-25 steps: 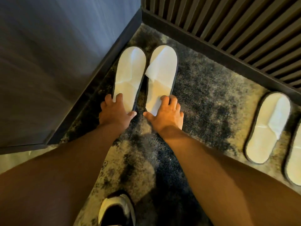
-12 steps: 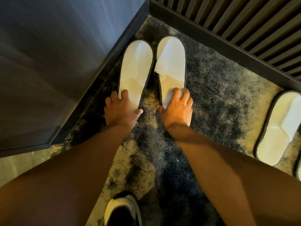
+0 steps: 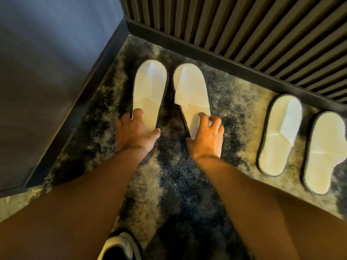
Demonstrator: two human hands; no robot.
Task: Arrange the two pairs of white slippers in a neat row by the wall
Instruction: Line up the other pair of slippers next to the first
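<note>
Where fingers (image 3: 138, 114) rest, slipper heels (image 3: 150, 121) lie beneath.

Corner pocket: smooth wall (image 3: 56, 62) hard on the left, slatted wall (image 3: 244, 30) across the top, both blocking. Left pair of slippers (image 3: 150, 91) sits in the corner with a narrow carpet gap between them. Wide bare carpet (image 3: 238, 117) lies open before the right pair (image 3: 281, 134); near carpet open except a shoe (image 3: 120, 246).
</note>
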